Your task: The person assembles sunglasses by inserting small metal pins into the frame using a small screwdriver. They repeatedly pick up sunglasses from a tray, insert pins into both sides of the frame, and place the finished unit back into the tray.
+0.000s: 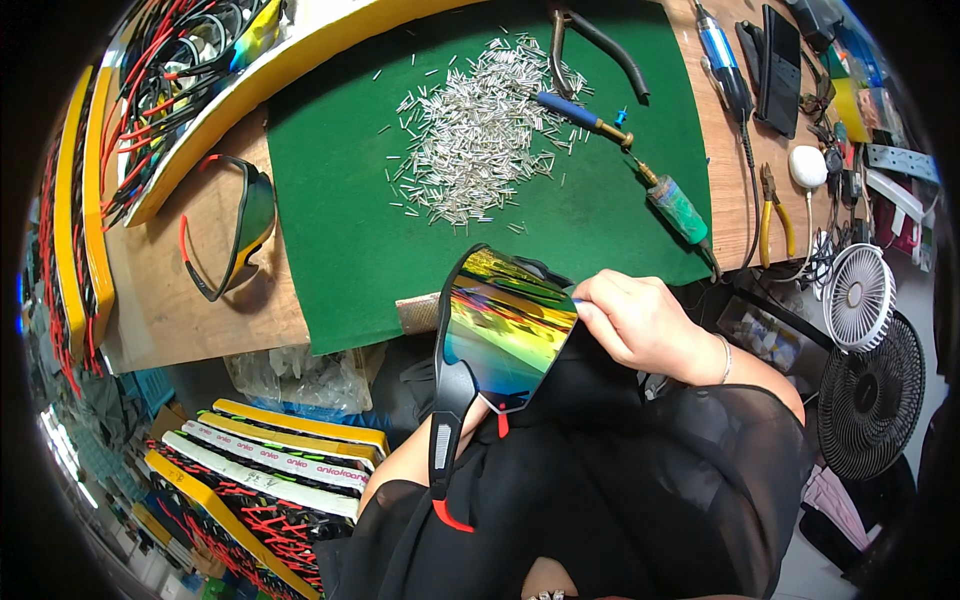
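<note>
A pair of wraparound sunglasses (508, 328) with a mirrored, rainbow-coloured lens, black frame and red temple tip is held up over my lap, by the table's near edge. Behind the lens my left hand (474, 413) holds them from below. Most of that hand and its fingers are hidden. My right hand (637, 322) is closed, thumb and forefinger pinched at the lens's right edge. A speck of blue shows at those fingertips, too small to name. A second pair of sunglasses (250, 235) lies on the wooden table to the left.
A pile of small metal pins (480, 135) covers part of the green mat (340, 200). Beyond it lie pliers (610, 50), a blue-handled tool (580, 112) and a green-handled tool (678, 210). Yellow-handled pliers (772, 215) and fans (858, 297) are on the right. Boxes of sunglasses (290, 435) stand left.
</note>
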{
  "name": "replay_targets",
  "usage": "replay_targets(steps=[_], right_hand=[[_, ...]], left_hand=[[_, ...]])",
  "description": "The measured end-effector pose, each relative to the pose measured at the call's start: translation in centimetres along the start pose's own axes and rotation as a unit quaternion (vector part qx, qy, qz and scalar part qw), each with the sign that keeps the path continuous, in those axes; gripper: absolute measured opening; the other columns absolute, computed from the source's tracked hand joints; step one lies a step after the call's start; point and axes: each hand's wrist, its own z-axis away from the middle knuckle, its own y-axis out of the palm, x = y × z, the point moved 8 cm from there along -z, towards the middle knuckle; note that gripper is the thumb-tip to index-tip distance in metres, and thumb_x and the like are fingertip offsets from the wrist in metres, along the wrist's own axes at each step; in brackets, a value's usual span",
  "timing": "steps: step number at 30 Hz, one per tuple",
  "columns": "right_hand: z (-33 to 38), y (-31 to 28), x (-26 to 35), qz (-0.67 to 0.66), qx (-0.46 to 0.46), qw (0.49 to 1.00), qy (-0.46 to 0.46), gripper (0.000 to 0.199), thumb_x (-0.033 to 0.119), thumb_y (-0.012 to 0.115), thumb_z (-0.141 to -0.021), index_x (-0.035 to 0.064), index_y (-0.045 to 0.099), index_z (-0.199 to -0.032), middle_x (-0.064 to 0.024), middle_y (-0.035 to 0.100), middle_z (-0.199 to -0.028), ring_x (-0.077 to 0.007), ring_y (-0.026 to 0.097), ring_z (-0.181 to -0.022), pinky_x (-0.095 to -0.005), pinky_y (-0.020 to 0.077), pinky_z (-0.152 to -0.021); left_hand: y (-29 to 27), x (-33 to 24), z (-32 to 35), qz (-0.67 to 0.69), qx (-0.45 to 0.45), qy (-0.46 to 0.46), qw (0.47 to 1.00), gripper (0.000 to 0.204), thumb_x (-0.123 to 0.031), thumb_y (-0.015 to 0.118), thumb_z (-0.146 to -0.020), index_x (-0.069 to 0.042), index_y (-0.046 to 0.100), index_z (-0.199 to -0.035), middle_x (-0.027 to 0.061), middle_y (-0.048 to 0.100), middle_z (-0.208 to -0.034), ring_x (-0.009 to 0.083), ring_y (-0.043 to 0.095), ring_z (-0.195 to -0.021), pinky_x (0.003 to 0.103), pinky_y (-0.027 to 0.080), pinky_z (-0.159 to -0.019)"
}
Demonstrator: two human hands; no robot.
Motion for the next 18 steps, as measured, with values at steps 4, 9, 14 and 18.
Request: replay_targets(steps=[4, 9, 14, 18], right_hand=[[-0.4, -0.9, 0.3, -0.050, -0.043, 0.997, 0.032, 0.019, 0.019, 0.061, -0.081, 0.0025, 0.052, -0.085, -0.0119, 0.053, -0.069, -0.0272, 0.058, -0.062, -0.0336, 0.0470, -0.053], [0.2, 0.3, -0.1, 0.012, 0.005, 1.000, -0.016, 0.024, 0.015, 0.064, -0.077, 0.0041, 0.047, -0.091, -0.0113, 0.052, -0.083, -0.0277, 0.056, -0.062, -0.0343, 0.0469, -0.054], [-0.1, -0.3, 0.1, -0.049, -0.005, 0.999, 0.023, 0.029, 0.017, 0.065, -0.077, 0.0032, 0.048, -0.095, -0.0116, 0.053, -0.083, -0.0278, 0.057, -0.066, -0.0351, 0.0473, -0.056], [0.7, 0.6, -0.3, 0.001, 0.017, 1.000, 0.002, 0.027, 0.021, 0.063, -0.079, 0.0024, 0.051, -0.093, -0.0130, 0.055, -0.078, -0.0281, 0.058, -0.065, -0.0353, 0.0476, -0.056]], left_hand=[[0.7, -1.0, 0.1, -0.010, -0.003, 0.024, 1.000, 0.018, -0.019, 0.043, -0.094, -0.005, 0.054, -0.091, 0.0054, 0.058, -0.066, 0.0053, 0.039, -0.043, 0.018, 0.026, -0.037], [0.3, -0.6, 0.1, 0.005, -0.013, 0.007, 1.000, 0.015, -0.017, 0.045, -0.092, -0.005, 0.053, -0.091, 0.0057, 0.058, -0.066, 0.0056, 0.040, -0.043, 0.018, 0.026, -0.037], [1.2, -1.8, 0.4, 0.047, 0.000, 0.033, 0.998, 0.014, -0.016, 0.046, -0.091, -0.004, 0.053, -0.092, 0.0066, 0.058, -0.068, 0.0057, 0.040, -0.044, 0.018, 0.026, -0.037], [0.6, 0.3, 0.2, 0.136, 0.000, -0.016, 0.991, 0.015, -0.017, 0.047, -0.091, -0.004, 0.054, -0.093, 0.0070, 0.059, -0.069, 0.0055, 0.040, -0.044, 0.018, 0.026, -0.037]])
